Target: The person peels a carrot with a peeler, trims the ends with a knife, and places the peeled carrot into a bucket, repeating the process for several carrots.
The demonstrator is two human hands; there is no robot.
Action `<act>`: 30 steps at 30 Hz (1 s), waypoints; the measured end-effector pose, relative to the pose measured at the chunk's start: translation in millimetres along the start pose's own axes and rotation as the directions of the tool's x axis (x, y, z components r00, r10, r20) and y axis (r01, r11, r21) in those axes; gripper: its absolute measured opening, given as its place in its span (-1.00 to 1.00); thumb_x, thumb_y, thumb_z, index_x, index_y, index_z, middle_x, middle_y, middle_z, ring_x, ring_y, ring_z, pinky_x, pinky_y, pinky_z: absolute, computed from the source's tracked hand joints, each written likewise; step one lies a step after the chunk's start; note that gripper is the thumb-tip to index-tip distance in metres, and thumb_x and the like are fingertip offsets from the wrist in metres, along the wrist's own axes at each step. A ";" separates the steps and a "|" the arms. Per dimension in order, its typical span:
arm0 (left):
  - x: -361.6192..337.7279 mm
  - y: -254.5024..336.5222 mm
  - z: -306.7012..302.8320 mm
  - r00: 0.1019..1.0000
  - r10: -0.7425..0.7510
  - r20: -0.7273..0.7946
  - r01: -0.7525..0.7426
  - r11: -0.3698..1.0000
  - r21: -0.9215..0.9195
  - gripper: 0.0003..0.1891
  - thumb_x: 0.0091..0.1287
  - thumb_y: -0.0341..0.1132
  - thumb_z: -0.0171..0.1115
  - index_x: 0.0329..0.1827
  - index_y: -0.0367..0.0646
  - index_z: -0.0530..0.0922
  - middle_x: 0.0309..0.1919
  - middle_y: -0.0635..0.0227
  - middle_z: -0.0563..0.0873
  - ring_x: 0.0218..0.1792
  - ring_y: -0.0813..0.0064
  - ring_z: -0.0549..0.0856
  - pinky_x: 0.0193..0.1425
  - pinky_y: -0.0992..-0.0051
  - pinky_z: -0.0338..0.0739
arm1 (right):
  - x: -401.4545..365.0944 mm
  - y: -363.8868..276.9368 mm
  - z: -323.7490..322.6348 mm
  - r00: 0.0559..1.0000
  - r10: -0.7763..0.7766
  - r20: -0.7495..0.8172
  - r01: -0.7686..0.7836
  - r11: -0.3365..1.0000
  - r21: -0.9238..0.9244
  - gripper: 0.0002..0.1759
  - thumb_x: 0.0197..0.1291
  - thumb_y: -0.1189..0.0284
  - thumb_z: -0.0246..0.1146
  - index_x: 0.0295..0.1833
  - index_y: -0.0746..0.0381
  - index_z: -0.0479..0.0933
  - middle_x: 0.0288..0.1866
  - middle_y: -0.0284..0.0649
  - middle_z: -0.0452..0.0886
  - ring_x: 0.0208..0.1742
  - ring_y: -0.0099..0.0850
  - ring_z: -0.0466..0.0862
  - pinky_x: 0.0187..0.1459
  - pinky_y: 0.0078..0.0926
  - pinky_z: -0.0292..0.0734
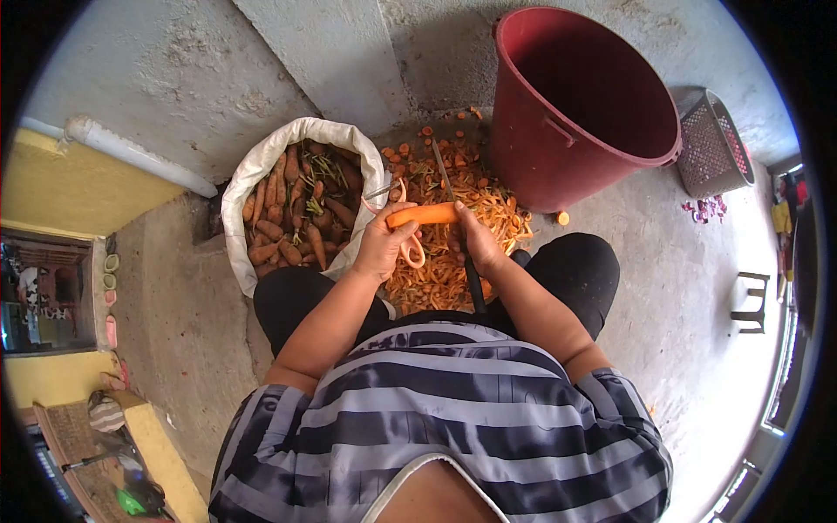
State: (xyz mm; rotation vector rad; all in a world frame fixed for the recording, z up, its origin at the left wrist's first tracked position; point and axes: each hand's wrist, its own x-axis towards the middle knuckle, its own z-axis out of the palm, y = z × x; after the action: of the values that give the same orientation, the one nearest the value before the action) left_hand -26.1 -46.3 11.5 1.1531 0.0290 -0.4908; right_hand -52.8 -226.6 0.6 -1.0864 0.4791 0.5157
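A peeled orange carrot (425,214) lies crosswise between my two hands, above a heap of peelings. My left hand (386,240) is closed around its left end. The same hand also has a pale pink peeler (414,253), its looped handle sticking out below the fingers. My right hand (478,237) grips a knife (443,166), blade pointing away from me and black handle toward my lap, with the thumb at the carrot's right end. Beneath lie carrot peelings (436,275) and cut-off carrot ends.
Left of the heap stands a white sack (237,200) with rolled rim, holding unpeeled carrots (275,196). A tall red bin (545,144) stands at the right, a grey perforated basket (704,148) beyond it. Concrete walls rise behind. A small dark stool (750,303) is far right.
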 end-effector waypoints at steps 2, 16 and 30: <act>1.6 0.0 0.3 0.997 0.075 0.008 -0.075 0.989 0.127 -0.69 0.21 -0.50 0.18 0.03 -0.20 0.46 -0.26 0.35 0.56 -0.31 0.56 0.58 -0.26 0.58 0.54 | 0.4 -0.6 0.3 1.000 0.001 -0.003 -0.001 1.000 -0.008 -0.45 0.21 -0.15 -0.10 -0.52 0.11 0.20 -0.73 -0.34 0.23 -0.76 -0.52 0.21 -0.67 -0.56 0.15; 2.6 -14.7 -39.7 0.962 -0.265 0.062 0.244 0.940 0.239 -0.69 0.23 -0.14 0.23 -0.18 -0.23 0.50 -0.40 0.40 0.55 -0.43 0.59 0.55 -0.37 0.58 0.45 | -3.6 11.5 9.0 0.968 -0.028 0.250 0.114 0.934 -0.338 -0.51 -0.05 0.29 0.25 -0.03 0.35 0.37 -0.45 -0.24 0.49 -0.61 -0.55 0.40 -0.61 -0.63 0.25; 88.7 26.3 -191.9 0.788 0.147 -0.598 0.567 0.206 0.798 -0.63 0.27 -0.17 0.13 0.04 -0.19 0.48 -0.12 0.11 0.59 -0.07 0.22 0.58 0.00 0.29 0.51 | -75.2 -158.8 -22.5 0.621 -0.633 -0.461 0.615 0.759 -0.215 -0.53 0.18 0.16 0.12 0.06 0.28 0.36 -0.20 -0.12 0.56 -0.67 -0.69 0.25 -0.63 -0.77 0.19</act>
State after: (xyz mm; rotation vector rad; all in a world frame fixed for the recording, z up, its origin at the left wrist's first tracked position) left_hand 106.7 99.1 -69.8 2.6342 0.5086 -0.3732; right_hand -17.7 -318.1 148.1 -1.3422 0.5081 -0.4165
